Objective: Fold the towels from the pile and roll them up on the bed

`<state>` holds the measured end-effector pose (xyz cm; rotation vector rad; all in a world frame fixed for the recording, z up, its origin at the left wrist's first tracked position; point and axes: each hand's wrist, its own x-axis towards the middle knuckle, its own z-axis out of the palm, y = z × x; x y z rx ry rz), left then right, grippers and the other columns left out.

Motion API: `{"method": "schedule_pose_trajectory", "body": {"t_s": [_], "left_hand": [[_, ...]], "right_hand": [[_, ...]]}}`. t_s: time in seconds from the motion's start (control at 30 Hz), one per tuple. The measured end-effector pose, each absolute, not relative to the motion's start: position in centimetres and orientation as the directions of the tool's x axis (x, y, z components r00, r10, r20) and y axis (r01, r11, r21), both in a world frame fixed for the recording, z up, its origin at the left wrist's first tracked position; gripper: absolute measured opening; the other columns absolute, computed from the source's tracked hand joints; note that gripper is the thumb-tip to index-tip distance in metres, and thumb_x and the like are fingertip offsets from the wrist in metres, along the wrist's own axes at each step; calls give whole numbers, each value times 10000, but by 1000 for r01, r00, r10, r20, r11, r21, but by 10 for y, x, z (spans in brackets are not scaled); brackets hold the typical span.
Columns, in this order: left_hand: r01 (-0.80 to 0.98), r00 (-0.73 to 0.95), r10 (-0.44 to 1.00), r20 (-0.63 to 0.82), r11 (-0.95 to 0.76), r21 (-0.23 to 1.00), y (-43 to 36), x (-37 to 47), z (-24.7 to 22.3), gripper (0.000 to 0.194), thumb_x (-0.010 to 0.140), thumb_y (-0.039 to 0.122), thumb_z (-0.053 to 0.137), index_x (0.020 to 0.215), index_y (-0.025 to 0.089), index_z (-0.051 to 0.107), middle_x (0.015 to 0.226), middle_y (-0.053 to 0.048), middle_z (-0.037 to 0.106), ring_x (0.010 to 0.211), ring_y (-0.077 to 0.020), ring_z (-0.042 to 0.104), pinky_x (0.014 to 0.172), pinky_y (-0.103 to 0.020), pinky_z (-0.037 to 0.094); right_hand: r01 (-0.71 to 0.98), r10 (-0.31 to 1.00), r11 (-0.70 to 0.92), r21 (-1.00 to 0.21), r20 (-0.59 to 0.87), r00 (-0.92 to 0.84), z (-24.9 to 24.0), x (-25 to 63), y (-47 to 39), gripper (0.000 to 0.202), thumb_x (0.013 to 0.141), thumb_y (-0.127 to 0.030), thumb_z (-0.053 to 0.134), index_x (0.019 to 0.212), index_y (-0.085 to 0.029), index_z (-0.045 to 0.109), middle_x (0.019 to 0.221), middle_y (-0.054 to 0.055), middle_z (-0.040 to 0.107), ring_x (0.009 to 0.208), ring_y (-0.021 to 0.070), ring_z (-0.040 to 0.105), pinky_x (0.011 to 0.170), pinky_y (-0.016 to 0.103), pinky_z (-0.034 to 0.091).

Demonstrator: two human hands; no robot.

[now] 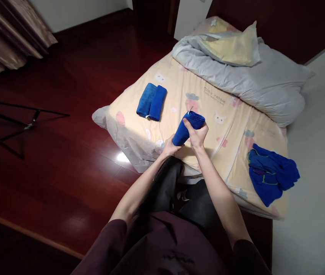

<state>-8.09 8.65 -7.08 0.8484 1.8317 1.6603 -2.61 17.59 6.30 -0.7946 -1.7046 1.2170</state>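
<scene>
Currently gripping rolled blue towel (pixel 181 131) with both hands, just off view centre toward 2 o'clock, above near part of patterned yellow bedsheet (pixel 222 133). Holding it tilted, layered end up toward 1 o'clock, small white tag (pixel 190 112) poking out there. Right hand (pixel 198 135): closed round upper end, thumb pressed on near face, other fingers mostly hidden behind. Left hand (pixel 170 147): closed on lower end from beneath, most fingertips hidden too. At 10 o'clock from held roll, near, not touching: folded blue towelling (pixel 159 103) in two parts side by side, left part lighter. At 4 o'clock, well apart: crumpled blue cloth (pixel 287 173) with green edging, on bedsheet; number of pieces unclear. At 1 o'clock, farther up bed: bunched grey-white duvet (pixel 268 88), pale yellow fabric (pixel 237 47) on it. At 9 o'clock, well off: black tripod (pixel 31 125) on dark red wooden floor (pixel 94 91). At 10 o'clock, farthest: shiny curtain (pixel 10 34).
</scene>
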Motion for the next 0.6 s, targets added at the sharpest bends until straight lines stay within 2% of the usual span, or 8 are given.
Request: {"method": "schedule_pose_trajectory", "body": {"t_s": [0.17, 0.33, 0.47, 0.6], "left_hand": [[167, -680, 733, 34, 110, 980, 93, -119, -88, 549, 652, 294, 854, 1149, 125, 696, 967, -55, 755, 909, -242, 701, 826, -339, 565], [142, -722, 692, -8, 160, 977, 110, -139, -106, 437, 665, 241, 818, 1067, 117, 701, 884, -47, 748, 834, -231, 697, 763, -323, 560], [101, -719, 695, -25, 139, 985, 132, -166, -112, 483, 645, 223, 831, 1092, 107, 688, 914, -48, 763, 837, -234, 696, 741, -313, 559], [122, -754, 656, 5, 133, 984, 149, -193, -118, 548, 625, 248, 874, 1118, 121, 674, 938, -51, 768, 880, -248, 704, 782, -322, 569]], "right_hand": [[-26, 898, 292, -956, 283, -338, 39, -65, 193, 677, 809, -665, 789, 1191, -124, 651, 1114, 112, 732, 1160, 312, 714, 1019, 487, 612], [-29, 887, 280, -960, 270, -374, 29, -96, 204, 713, 777, -642, 838, 1224, -126, 628, 1145, 124, 715, 1190, 334, 702, 1056, 543, 592], [32, 854, 270, -962, 224, -469, 21, -121, 214, 684, 663, -604, 923, 1104, -150, 662, 1041, 101, 749, 1094, 314, 734, 968, 493, 639], [9, 860, 252, -968, 219, -461, 16, -146, 228, 560, 664, -554, 921, 995, -174, 677, 996, 104, 773, 1065, 301, 746, 943, 442, 646]]}}
